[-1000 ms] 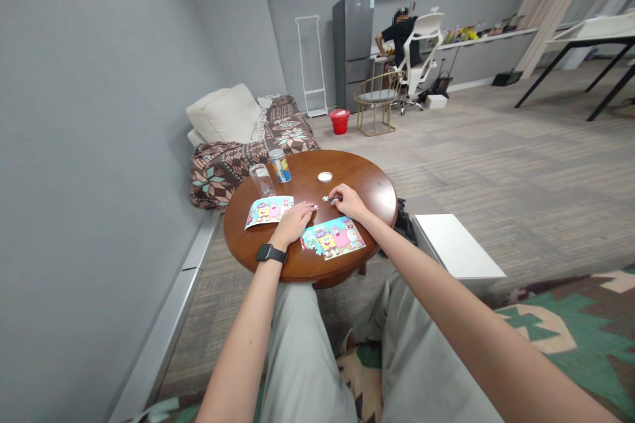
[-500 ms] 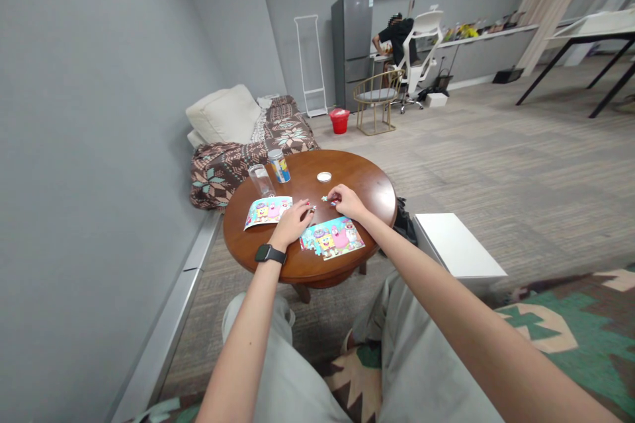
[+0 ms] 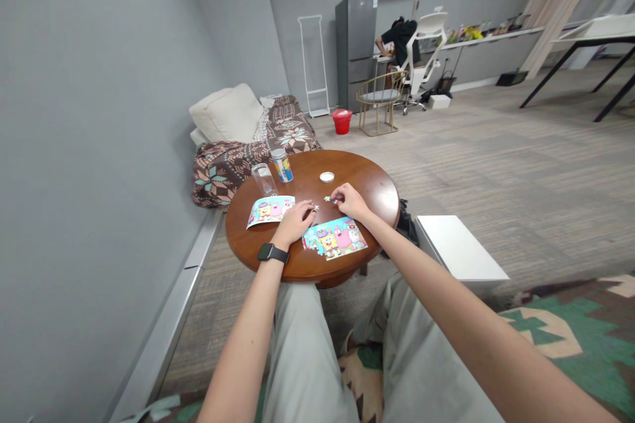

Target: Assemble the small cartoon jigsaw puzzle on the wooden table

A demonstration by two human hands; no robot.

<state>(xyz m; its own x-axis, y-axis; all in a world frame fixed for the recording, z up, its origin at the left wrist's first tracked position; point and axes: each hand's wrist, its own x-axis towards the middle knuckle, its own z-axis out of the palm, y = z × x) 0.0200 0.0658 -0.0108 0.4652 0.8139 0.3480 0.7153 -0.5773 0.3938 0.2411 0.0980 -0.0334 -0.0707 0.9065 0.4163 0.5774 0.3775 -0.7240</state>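
Observation:
On the round wooden table point(image 3: 278, 258) lies a mostly joined cartoon jigsaw puzzle point(image 3: 341, 239), with gaps along its lower left edge. My left hand point(image 3: 296, 221) rests on the table just above its left corner, fingers stretched out, a loose puzzle piece point(image 3: 316, 208) by the fingertips. To the right, my right hand point(image 3: 350, 201) has its fingers closed in a pinch on a small puzzle piece point(image 3: 335, 200), partly hidden by them. Another loose piece point(image 3: 327, 198) lies beside those fingertips. The curved picture sheet point(image 3: 265, 211) showing the same cartoon lies left of my left hand.
A clear plastic jar point(image 3: 264, 180), a printed can point(image 3: 282, 166) and a round white lid point(image 3: 327, 177) stand toward the table's far side. Right of the table is a white box point(image 3: 459, 248). Beyond are a red bucket point(image 3: 341, 121), a wire chair point(image 3: 380, 98) and a seated person point(image 3: 404, 36).
My left leg has swung right, its knee now under the table edge. My right fingers shift slightly among the loose pieces; my left hand stays nearly in place. The view has moved slightly.

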